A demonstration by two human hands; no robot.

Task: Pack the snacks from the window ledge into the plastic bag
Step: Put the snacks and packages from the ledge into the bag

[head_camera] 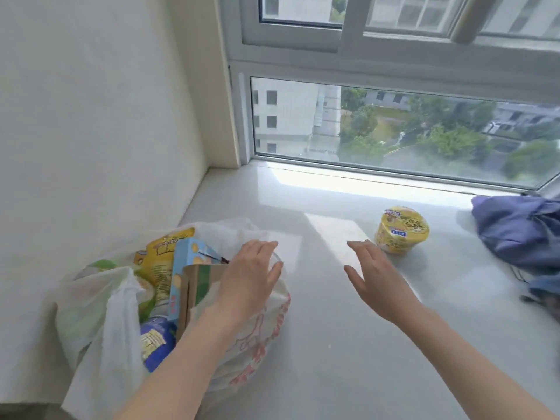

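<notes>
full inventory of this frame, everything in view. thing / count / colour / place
window ledge: 1, pale grey, under the window
window: 1, white frame, behind the ledge
plastic bag: 1, white with red print, left on the ledge by the wall, mouth open
yellow packet: 1, yellow, in the bag, far side
light blue box: 1, light blue, upright in the bag
brown carton: 1, brown, in the bag beside the box
blue packet: 1, dark blue, in the bag, near side
noodle cup: 1, yellow, upright on the ledge, right of centre
cloth: 1 heap, purple-blue, right end of the ledge
left hand: 1, over the bag's mouth, fingers straight
right hand: 1, open, just short of the cup
</notes>
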